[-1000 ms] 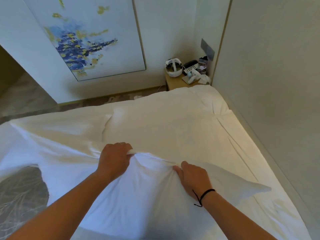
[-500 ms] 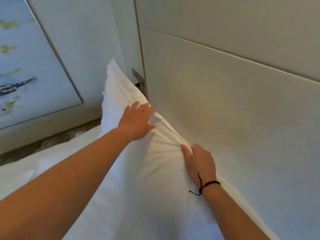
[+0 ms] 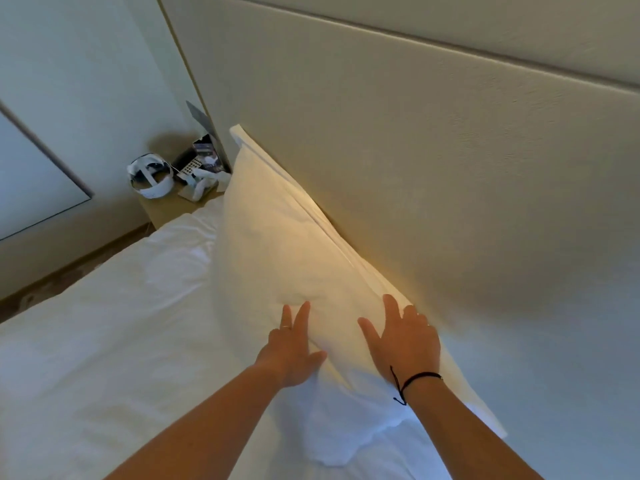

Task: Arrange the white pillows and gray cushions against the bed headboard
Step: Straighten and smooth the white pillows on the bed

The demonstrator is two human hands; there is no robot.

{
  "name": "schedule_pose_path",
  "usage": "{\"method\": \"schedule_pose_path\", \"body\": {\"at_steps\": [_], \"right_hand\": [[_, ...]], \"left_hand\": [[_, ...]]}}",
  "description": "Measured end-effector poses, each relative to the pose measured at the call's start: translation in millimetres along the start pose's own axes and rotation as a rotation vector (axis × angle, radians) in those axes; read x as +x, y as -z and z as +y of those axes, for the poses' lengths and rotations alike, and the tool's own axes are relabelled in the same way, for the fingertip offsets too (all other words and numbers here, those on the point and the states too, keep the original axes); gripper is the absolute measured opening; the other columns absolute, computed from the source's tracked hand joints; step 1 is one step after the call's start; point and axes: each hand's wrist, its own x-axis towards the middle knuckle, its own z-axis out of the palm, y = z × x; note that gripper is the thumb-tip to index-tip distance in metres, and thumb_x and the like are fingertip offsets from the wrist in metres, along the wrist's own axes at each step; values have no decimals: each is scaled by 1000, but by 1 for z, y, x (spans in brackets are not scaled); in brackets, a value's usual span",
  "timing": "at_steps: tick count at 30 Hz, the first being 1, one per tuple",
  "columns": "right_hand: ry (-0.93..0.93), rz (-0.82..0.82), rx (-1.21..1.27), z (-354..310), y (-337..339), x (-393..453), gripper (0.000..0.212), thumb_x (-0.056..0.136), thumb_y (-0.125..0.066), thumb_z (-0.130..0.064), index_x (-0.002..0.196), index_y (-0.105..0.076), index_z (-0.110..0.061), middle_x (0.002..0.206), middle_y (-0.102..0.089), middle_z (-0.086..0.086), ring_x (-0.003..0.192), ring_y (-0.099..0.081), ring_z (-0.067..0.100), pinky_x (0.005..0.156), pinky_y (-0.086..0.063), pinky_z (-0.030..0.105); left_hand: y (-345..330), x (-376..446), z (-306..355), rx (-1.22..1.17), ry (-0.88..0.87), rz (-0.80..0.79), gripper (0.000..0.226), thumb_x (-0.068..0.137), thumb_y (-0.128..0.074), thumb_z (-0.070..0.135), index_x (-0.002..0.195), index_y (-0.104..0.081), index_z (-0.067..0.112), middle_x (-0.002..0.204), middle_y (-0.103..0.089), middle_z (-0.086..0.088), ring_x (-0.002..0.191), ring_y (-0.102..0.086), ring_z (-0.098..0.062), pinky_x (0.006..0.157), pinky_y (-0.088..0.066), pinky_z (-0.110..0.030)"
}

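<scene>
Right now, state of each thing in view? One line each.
pillow: propped on edge, leaning against the headboard
headboard: bare apart from that one pillow
left hand: fingers straight, flat on the pillow
right hand: fingers spread, pressing the pillow
bed sheet: spread, lightly wrinkled
nightstand: cluttered with small items

pillow (image 3: 277, 258) on bed (image 3: 114, 323), leaning against headboard (image 3: 433, 168) at right | left hand (image 3: 294, 348) and right hand (image 3: 405, 341) flat on pillow's near end, side by side | nightstand (image 3: 166, 209) far left, beyond bed, bearing headset (image 3: 150, 180)
</scene>
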Motion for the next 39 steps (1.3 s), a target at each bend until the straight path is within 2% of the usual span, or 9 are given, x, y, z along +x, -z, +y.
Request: {"method": "schedule_pose_path", "body": {"at_steps": [6,10,15,18,21,24,30,34,39], "right_hand": [[-21,-180,135,-6,13,19,49,97,-33,-61,107,-48,-16,89,-65,0,74,-59,22,66,-51,35],[114,-38,188,-15,51,44,40,100,-35,-51,102,-56,-16,92,-68,7,81,-62,31,67,-47,37],[288,210,160,-41,89,67,32,97,-44,-50,90,-57,-21,77,-67,5,68,-62,33,54,-37,35],[235,231,100,-34,79,62,31,96,-44,-52,88,-53,-24,76,-66,0,66,-62,29,53,-32,33],[104,21,36,-11,45,42,37,98,-33,-56,105,-51,-24,95,-63,-1,83,-61,23,63,-43,34],[81,24,-37,-7,30,22,46,96,-39,-54,126,-45,-21,105,-59,4,92,-57,24,79,-47,36],[344,101,42,-62,45,-8,59,89,-58,-53,139,-49,-23,144,-48,12,132,-44,33,109,-36,49],[533,-120,24,-100,28,-45,55,94,-45,-57,142,-41,-31,157,-29,6,142,-28,24,116,-22,43],[706,-381,57,-166,-3,-99,52,95,-42,-57,142,-38,-35,161,-19,0,144,-25,20,117,-20,38]], "left_hand": [[-13,-3,5,-265,70,95,105,77,-61,69,153,4,37,164,10,-4,148,-16,-31,114,-31,-48],[-1,-1,20,-734,177,121,116,65,-68,77,154,-4,37,165,4,1,150,-9,-22,117,-22,-45],[24,2,38,-938,114,101,125,51,-65,86,151,1,48,162,8,16,150,-8,-16,116,-24,-54],[26,-5,32,-969,84,-14,115,60,-70,78,149,-1,53,161,3,20,149,-11,-20,111,-33,-56],[8,-16,14,-747,-4,-71,108,73,-70,67,153,-2,41,163,-2,11,149,-11,-19,116,-28,-50],[-13,-28,-5,-490,-66,-13,107,77,-68,62,155,0,34,164,-2,9,150,-1,-9,121,-12,-36],[-8,-60,-38,-549,54,20,88,83,-67,54,154,-19,33,156,-33,7,141,-33,-12,112,-30,-28],[-4,-108,-83,-588,142,76,61,87,-65,49,142,-40,38,133,-56,6,113,-58,-11,94,-43,-20],[-6,-200,-174,-628,372,303,31,90,-64,41,120,-62,31,104,-65,14,91,-60,3,76,-41,-6]]}}
